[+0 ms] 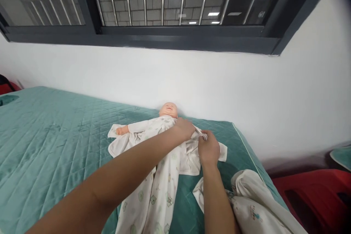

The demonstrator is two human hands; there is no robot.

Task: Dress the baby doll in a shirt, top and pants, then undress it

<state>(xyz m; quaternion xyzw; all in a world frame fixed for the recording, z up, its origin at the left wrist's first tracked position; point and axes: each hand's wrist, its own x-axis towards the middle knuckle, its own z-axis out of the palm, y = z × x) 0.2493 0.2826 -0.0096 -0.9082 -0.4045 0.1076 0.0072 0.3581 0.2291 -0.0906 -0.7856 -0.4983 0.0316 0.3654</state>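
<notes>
A baby doll lies on its back, head toward the wall. A white baby romper with green prints covers its body and trails toward me. Under it a white baby shirt is spread out, a sleeve to each side. The doll's hand pokes out of a white cuff on the left. My left hand is closed on white cloth by the doll's shoulder on the right side; its fingertips are mostly hidden. Just right of it, my right hand pinches a bunched white sleeve. The doll's other arm is hidden.
A green quilted mat covers the bed against the white wall. Crumpled white printed cloth lies beside my right forearm. Red chairs stand past the bed's right edge. A barred window is above.
</notes>
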